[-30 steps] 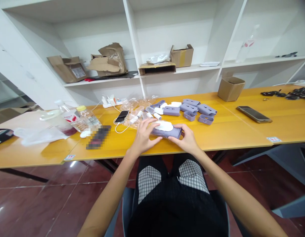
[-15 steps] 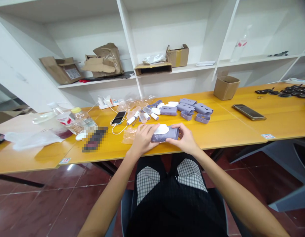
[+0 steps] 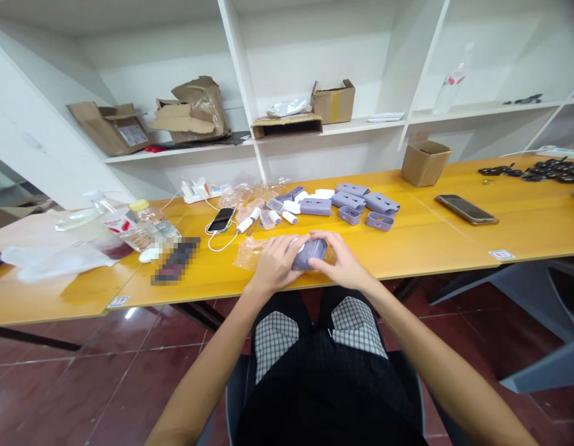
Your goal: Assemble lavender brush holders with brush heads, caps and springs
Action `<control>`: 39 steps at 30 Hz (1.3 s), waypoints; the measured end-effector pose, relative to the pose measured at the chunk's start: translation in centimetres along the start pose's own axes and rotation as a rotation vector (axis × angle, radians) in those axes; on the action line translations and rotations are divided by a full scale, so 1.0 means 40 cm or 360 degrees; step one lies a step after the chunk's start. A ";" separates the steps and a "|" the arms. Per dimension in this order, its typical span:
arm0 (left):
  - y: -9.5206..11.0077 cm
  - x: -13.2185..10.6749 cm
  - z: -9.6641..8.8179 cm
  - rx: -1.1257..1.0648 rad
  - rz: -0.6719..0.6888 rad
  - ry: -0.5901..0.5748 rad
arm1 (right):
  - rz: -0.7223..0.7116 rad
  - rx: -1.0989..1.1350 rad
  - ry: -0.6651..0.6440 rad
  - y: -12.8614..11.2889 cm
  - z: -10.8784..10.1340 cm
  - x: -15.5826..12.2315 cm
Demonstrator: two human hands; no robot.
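Both my hands hold one purple sleeve-like case [image 3: 309, 253] just above the near edge of the yellow table [image 3: 436, 248]. My left hand [image 3: 276, 266] grips its left end, fingers curled over the top. My right hand [image 3: 339, 260] covers its right end and top, fingers wrapped round it. Most of the case is hidden between my hands; the white part seen earlier does not show. A clear plastic bag [image 3: 248, 253] lies under and left of my hands.
Behind lie several more purple cases [image 3: 356, 204], small white rollers [image 3: 287, 217], a charging phone [image 3: 220, 219], bottles [image 3: 142, 226] at left, a second phone [image 3: 465, 209] and a cardboard box [image 3: 425, 162] at right. White shelves with torn boxes stand behind the table.
My hands have drawn closer together over the purple case, turning it end-on so it looks shorter. The white piece on top is now covered. The view shifted slightly.
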State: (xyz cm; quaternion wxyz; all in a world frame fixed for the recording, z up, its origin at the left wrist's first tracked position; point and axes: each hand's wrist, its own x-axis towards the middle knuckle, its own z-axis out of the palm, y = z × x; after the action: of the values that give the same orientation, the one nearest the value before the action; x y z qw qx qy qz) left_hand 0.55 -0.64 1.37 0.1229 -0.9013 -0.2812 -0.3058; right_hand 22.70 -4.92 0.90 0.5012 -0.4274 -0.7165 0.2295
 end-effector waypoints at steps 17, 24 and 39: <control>0.093 0.018 0.004 -0.0039 0.0277 0.0041 | 0.0747 0.0803 -0.0097 0.051 0.021 0.005; 0.147 0.016 0.021 -0.0103 0.0333 0.0198 | 0.0390 -0.0046 0.0005 0.054 0.032 0.000; 0.172 0.014 0.039 -0.0651 0.0329 0.0422 | 0.0347 -0.0230 -0.0330 0.058 -0.039 0.018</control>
State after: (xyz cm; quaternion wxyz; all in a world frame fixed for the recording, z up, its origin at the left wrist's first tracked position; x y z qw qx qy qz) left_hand 5.68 -5.36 0.16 0.0044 -0.8834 -0.1013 -0.4575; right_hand 24.91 -3.24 0.12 0.3648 -0.5114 -0.7285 0.2734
